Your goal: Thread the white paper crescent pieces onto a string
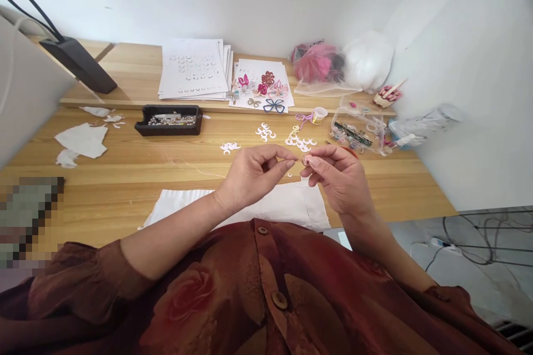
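Note:
In front of my chest, my left hand (260, 175) is closed in a pinch, thumb against forefinger. Whatever lies between those fingertips is too small to make out. Just to the right, my right hand (342, 180) grips a small pinkish-white ornament (306, 160) between thumb and fingers. The two sets of fingertips almost meet. Behind them on the table lie piles of white crescent-shaped pieces (265, 132), and one single crescent (290, 175) is close below my fingers. A thin pale thread (200, 170) trails over the wood left of my left hand. Under my wrists is a white cloth (287, 205).
A black tray (169, 121) of beads stands at the back left, by torn white paper (85, 140). Shaped flower and butterfly ornaments (273, 105) rest on paper sheets. Rightward are a clear plastic box (358, 127), a small cup (320, 115) and bagged pink material (318, 64).

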Demonstrator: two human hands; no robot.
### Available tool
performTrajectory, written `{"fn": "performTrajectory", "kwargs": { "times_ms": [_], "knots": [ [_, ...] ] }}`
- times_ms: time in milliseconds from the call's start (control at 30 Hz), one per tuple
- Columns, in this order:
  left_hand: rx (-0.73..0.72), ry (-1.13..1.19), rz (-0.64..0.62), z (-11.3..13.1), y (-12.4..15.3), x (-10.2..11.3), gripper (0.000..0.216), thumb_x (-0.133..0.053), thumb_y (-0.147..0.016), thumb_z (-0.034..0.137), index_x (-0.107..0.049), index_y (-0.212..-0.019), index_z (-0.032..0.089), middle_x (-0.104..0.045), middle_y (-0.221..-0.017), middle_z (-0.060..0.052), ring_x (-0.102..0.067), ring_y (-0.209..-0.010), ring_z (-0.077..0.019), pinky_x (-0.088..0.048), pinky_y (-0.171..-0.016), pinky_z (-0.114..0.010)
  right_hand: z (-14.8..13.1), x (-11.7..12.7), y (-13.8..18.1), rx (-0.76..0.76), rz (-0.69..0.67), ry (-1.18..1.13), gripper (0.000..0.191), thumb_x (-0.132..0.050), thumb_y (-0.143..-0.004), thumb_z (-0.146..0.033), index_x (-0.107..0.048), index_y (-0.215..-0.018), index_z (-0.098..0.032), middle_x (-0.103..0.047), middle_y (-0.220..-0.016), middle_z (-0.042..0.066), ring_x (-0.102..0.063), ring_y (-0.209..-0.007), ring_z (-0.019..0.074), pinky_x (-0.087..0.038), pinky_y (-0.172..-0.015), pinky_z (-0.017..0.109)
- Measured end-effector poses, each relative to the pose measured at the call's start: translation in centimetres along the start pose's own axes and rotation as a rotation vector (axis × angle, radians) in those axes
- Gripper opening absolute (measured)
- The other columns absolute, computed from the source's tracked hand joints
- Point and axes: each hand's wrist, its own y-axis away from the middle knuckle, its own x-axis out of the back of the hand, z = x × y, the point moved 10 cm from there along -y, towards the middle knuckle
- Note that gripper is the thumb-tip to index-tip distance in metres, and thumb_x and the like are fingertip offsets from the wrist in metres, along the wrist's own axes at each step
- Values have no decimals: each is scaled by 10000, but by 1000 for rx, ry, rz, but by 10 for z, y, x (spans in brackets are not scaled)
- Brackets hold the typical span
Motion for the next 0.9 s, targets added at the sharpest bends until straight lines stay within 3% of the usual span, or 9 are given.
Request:
{"fn": "performTrajectory", "kwargs": {
  "times_ms": [100,233,367,533,900],
  "knots": [
    [13,26,21,-4,2,2,264,-736,-907,349,-804,-1056,142,-397,-507,91,-294,-480,-75,-265,-483,-239,-1,1,1,12,-3,-4,231,-935,-734,-330,-755,-827,-220,-787,-817,10,-746,-665,142,-549,-487,209],
    [48,18,-6,-10,2,-1,323,-770,-878,390,-821,-1077,141,-372,-505,91,-276,-477,-75,-234,-476,-245,-4,-1,5,65,-50,13,247,-906,-772,-282,-795,-990,-253,-791,-892,4,-744,-728,138,-585,-562,233],
    [79,-45,5,-13,2,0,266,-756,-883,412,-842,-957,171,-306,-478,90,-230,-475,-78,-188,-477,-254,-4,-2,8,107,-90,64,223,-874,-808,-266,-819,-1023,-254,-775,-904,11,-728,-766,131,-590,-603,234],
    [132,-113,40,-17,2,7,257,-720,-892,398,-776,-812,160,-363,-475,76,-273,-475,-81,-212,-485,-249,5,0,5,50,-111,3,214,-871,-829,-355,-807,-1000,-243,-752,-886,11,-740,-740,137,-576,-553,223],
    [162,-239,80,-23,3,27,254,-712,-886,411,-783,-825,175,-378,-502,63,-299,-503,-95,-241,-493,-240,10,39,-7,18,95,17,342,-922,-720,-432,-761,-953,-241,-734,-824,-7,-714,-703,137,-548,-538,231]
  ]
}}
